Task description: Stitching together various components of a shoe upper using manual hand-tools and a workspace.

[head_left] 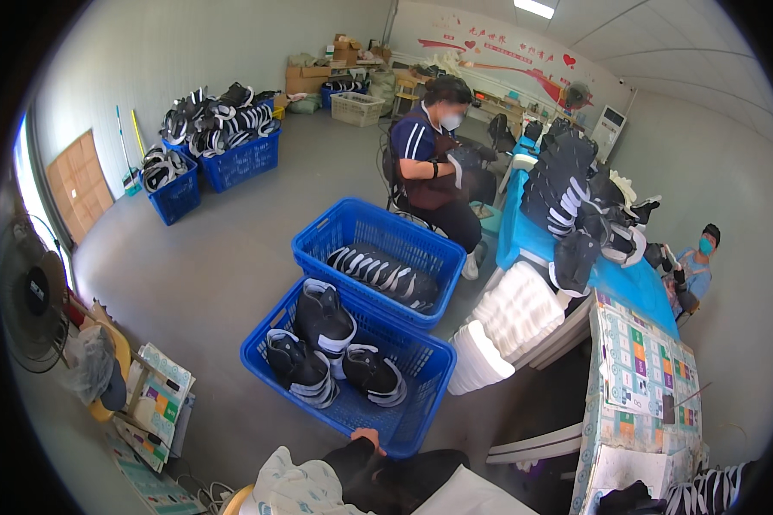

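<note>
Low in the head view, my left hand is closed over the near rim of a blue plastic crate. Most of its fingers are hidden or small. Inside that crate are several stacks of black shoe uppers with pale grey edges: one at the back, one at the left and one at the right. Behind it, touching, a second blue crate holds a lying row of nested black uppers. My right hand does not show.
At right stands a paper-covered table, with stacked white shoe parts beside it. A blue-covered table bears heaped black uppers. A seated co-worker handles an upper beyond the crates. A fan stands at left; full crates sit behind.
</note>
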`<action>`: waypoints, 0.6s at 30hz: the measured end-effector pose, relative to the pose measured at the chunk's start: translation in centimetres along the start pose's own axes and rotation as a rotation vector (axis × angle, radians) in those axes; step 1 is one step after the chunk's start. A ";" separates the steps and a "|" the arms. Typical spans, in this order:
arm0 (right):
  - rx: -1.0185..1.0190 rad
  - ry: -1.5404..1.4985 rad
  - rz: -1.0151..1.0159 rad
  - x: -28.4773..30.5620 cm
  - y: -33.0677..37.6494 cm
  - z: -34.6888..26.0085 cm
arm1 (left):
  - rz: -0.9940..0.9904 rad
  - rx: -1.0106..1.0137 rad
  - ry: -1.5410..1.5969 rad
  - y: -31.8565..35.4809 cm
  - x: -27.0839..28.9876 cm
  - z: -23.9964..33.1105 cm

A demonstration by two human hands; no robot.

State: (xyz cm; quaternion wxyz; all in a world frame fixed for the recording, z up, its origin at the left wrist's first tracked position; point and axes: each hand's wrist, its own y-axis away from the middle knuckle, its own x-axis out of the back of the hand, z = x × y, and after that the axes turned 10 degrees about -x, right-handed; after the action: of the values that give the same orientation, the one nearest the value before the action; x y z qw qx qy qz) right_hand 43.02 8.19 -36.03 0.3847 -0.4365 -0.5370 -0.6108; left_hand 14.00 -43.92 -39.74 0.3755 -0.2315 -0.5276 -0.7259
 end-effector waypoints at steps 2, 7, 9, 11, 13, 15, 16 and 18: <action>-0.042 -0.021 -0.018 0.8 -0.4 -0.6 | 0.007 0.001 0.008 0.3 0.6 0.2; -0.183 -0.128 -0.073 1.8 -0.2 -1.7 | 0.036 -0.019 0.002 0.7 0.6 0.5; -0.177 -0.127 -0.056 1.6 0.1 -2.2 | 0.077 -0.016 -0.010 0.7 -0.3 0.6; -0.098 -0.015 0.062 1.5 0.4 -3.0 | 0.128 -0.004 -0.028 0.4 -1.2 0.7; -0.248 0.172 0.152 1.8 0.4 -4.0 | 0.054 -0.024 0.060 -0.1 -2.0 0.7; -0.316 0.118 0.141 2.4 0.1 -4.8 | 0.014 -0.034 0.067 -0.8 -2.4 0.7; -0.382 0.075 0.135 2.8 -0.1 -5.1 | 0.007 -0.033 0.051 -1.2 -2.4 0.6; -0.512 -0.015 0.077 3.3 -0.3 -5.3 | 0.003 -0.035 0.028 -1.9 -2.5 0.6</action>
State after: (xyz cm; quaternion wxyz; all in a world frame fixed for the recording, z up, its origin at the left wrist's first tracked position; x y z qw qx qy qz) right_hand 41.04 2.96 -33.21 0.2808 -0.5442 -0.3508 -0.7085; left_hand 14.04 -42.29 -42.48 0.3800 -0.2285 -0.5091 -0.7377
